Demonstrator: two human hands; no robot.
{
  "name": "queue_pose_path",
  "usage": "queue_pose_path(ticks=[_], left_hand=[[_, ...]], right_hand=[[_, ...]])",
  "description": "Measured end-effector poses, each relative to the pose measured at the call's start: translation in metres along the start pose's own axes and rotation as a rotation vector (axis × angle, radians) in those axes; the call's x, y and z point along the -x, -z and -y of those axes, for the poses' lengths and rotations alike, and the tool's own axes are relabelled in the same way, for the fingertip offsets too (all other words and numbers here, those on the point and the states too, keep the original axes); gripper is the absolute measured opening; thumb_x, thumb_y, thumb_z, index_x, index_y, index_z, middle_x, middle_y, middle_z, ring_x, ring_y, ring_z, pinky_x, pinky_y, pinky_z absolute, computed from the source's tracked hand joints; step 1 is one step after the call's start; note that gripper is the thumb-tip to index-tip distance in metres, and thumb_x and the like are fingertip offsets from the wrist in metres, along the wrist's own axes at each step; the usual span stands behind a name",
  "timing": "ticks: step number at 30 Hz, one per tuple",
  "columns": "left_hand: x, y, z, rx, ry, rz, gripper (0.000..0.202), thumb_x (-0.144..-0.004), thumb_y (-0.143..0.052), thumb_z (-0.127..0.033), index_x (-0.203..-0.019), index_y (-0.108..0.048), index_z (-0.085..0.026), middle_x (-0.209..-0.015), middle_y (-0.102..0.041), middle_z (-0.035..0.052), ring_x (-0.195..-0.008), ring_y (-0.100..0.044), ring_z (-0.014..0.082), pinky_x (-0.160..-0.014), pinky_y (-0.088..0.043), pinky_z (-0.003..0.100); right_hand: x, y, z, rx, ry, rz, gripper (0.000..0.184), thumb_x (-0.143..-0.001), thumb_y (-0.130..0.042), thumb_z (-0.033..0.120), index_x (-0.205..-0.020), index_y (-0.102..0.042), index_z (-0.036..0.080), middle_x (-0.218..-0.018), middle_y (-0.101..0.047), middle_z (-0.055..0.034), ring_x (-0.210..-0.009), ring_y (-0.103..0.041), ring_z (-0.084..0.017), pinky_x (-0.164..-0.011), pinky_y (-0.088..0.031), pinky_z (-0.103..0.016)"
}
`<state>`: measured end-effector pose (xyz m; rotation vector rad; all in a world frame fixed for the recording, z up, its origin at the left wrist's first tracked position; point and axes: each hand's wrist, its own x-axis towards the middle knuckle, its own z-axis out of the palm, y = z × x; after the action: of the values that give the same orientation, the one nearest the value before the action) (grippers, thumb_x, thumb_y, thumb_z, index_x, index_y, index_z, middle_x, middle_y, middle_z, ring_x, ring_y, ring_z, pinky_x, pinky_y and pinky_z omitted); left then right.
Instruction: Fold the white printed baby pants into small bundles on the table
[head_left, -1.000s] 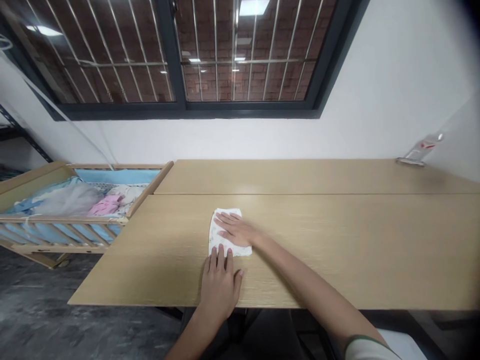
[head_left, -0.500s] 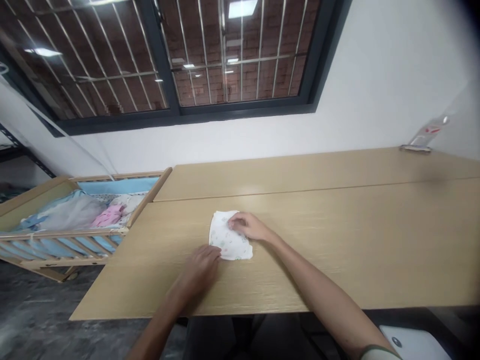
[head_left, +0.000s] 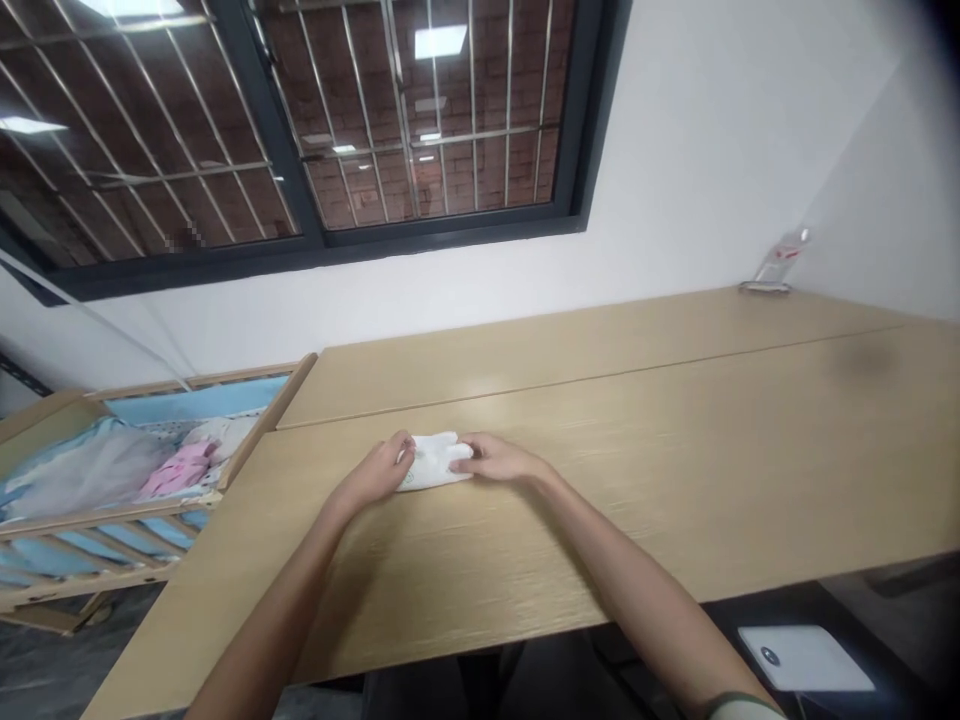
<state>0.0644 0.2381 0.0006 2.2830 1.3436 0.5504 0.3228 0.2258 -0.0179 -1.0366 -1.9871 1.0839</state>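
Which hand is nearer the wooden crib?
The left hand, at the end of the white cloth toward the wooden crib; the right hand is at the cloth's opposite end, farther away.

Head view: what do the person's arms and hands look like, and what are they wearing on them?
The left hand and right hand are bare, with no gloves, and the forearms show no cables or bands. One sleeve, on the right arm, shows at the bottom edge, with dark trim.
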Motion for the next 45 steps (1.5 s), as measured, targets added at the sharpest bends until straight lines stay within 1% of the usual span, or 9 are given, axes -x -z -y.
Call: queue_pose_path(ticks=[5, 10, 16, 22, 25, 28, 31, 35, 45], left_hand=[[-0.006, -0.001, 0.01, 0.132, -0.001, -0.049, 0.036, -0.096, -0.041, -0.047, -0.118, -0.05, -0.019, -0.094, -0.068, 0.0038, -0.08, -0.063, 0.0193, -0.071, -0.049, 0.03], [-0.003, -0.019, 0.024, 0.132, -0.007, -0.153, 0.036, -0.091, -0.052, -0.039, -0.122, -0.053, -0.021, -0.098, -0.069, 0.002, -0.079, -0.063, 0.0176, -0.073, -0.051, 0.03], [-0.019, -0.045, 0.037, 0.034, -0.01, -0.301, 0.023, -0.096, -0.047, -0.03, -0.109, -0.062, -0.02, -0.116, -0.066, 0.008, -0.114, -0.059, 0.0226, -0.104, -0.045, 0.037], [-0.016, -0.051, 0.034, -0.079, 0.0, -0.376, 0.027, -0.099, -0.046, -0.033, -0.116, -0.063, -0.02, -0.124, -0.062, 0.0123, -0.122, -0.055, 0.0279, -0.11, -0.041, 0.046], [-0.01, -0.055, 0.021, -0.129, -0.053, -0.437, 0.041, -0.101, -0.041, -0.038, -0.135, -0.051, -0.017, -0.146, -0.049, 0.0174, -0.138, -0.044, 0.0296, -0.116, -0.036, 0.048], [-0.005, -0.068, 0.007, -0.178, -0.191, -0.41, 0.057, -0.103, -0.032, -0.041, -0.151, -0.03, -0.01, -0.159, -0.035, 0.0201, -0.15, -0.028, 0.0277, -0.121, -0.029, 0.048], [-0.004, -0.081, 0.006, -0.222, -0.197, -0.294, 0.061, -0.104, -0.022, -0.04, -0.156, -0.021, -0.006, -0.162, -0.03, 0.0212, -0.154, -0.021, 0.0269, -0.124, -0.024, 0.049], [-0.005, -0.087, 0.018, -0.307, -0.15, -0.189, 0.066, -0.104, -0.022, -0.047, -0.156, -0.023, -0.006, -0.163, -0.027, 0.0204, -0.154, -0.019, 0.0285, -0.124, -0.021, 0.051], [0.001, -0.083, 0.033, -0.337, -0.03, -0.284, 0.079, -0.101, -0.03, -0.056, -0.154, -0.019, 0.001, -0.162, -0.02, 0.0304, -0.153, -0.016, 0.0375, -0.121, -0.025, 0.055]], right_hand=[[-0.015, -0.015, -0.026, 0.023, -0.076, -0.25, 0.025, -0.084, -0.069, 0.039, -0.095, -0.063, 0.017, -0.083, -0.066, -0.0022, -0.071, -0.059, -0.015, -0.061, -0.046, -0.025], [-0.02, -0.029, -0.036, 0.049, -0.103, -0.429, 0.036, -0.084, -0.067, 0.036, -0.114, -0.054, 0.02, -0.089, -0.066, -0.0013, -0.071, -0.059, -0.015, -0.064, -0.047, -0.026], [-0.026, -0.037, -0.033, 0.244, -0.214, -0.502, 0.036, -0.089, -0.06, 0.038, -0.119, -0.051, 0.02, -0.088, -0.066, -0.0043, -0.077, -0.062, -0.02, -0.07, -0.049, -0.031], [-0.022, -0.039, -0.022, 0.389, -0.17, -0.54, 0.036, -0.094, -0.052, 0.036, -0.123, -0.053, 0.015, -0.112, -0.065, -0.0158, -0.1, -0.062, -0.028, -0.089, -0.051, -0.041], [-0.016, -0.043, -0.011, 0.587, 0.061, -0.474, 0.041, -0.097, -0.047, 0.033, -0.132, -0.053, 0.013, -0.135, -0.055, -0.0212, -0.125, -0.052, -0.031, -0.108, -0.041, -0.047], [-0.015, -0.049, -0.004, 0.733, 0.219, -0.312, 0.049, -0.097, -0.043, 0.027, -0.144, -0.047, 0.015, -0.154, -0.042, -0.018, -0.146, -0.033, -0.031, -0.12, -0.026, -0.05], [-0.018, -0.053, -0.007, 0.791, 0.174, -0.204, 0.061, -0.095, -0.042, 0.024, -0.154, -0.036, 0.01, -0.162, -0.033, -0.0174, -0.152, -0.023, -0.03, -0.124, -0.018, -0.049], [-0.019, -0.052, -0.017, 0.796, 0.04, -0.118, 0.067, -0.097, -0.042, 0.035, -0.158, -0.03, 0.01, -0.165, -0.027, -0.0159, -0.154, -0.02, -0.031, -0.124, -0.016, -0.051], [-0.009, -0.043, -0.015, 0.713, -0.033, -0.079, 0.084, -0.1, -0.029, 0.065, -0.161, -0.015, 0.01, -0.167, -0.016, -0.0167, -0.156, -0.009, -0.03, -0.125, -0.013, -0.051]])
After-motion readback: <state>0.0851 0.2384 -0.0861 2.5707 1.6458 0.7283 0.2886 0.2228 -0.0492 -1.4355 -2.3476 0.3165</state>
